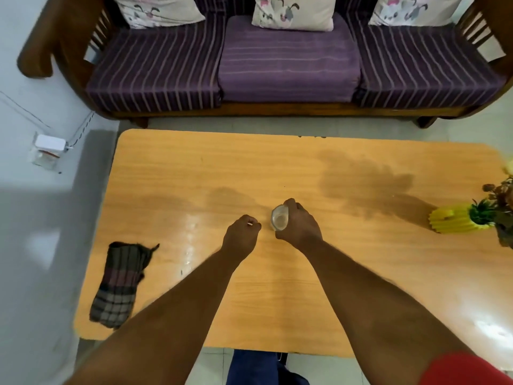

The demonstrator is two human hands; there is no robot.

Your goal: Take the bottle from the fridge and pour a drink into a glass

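Note:
A small clear glass (279, 220) stands upright on the wooden table (277, 168), near its middle. My right hand (301, 226) is wrapped around the glass from the right side. My left hand (241, 237) hovers just left of the glass with its fingers curled into a loose fist; something small and pale shows at the fingertips, too small to identify. The glass looks empty or nearly so. No bottle and no fridge are in view.
A folded checked cloth (119, 284) lies at the table's front left. A yellow ribbed vase with plants (460, 219) stands at the right edge. A purple striped sofa (288, 68) runs behind the table. A wall is on the left.

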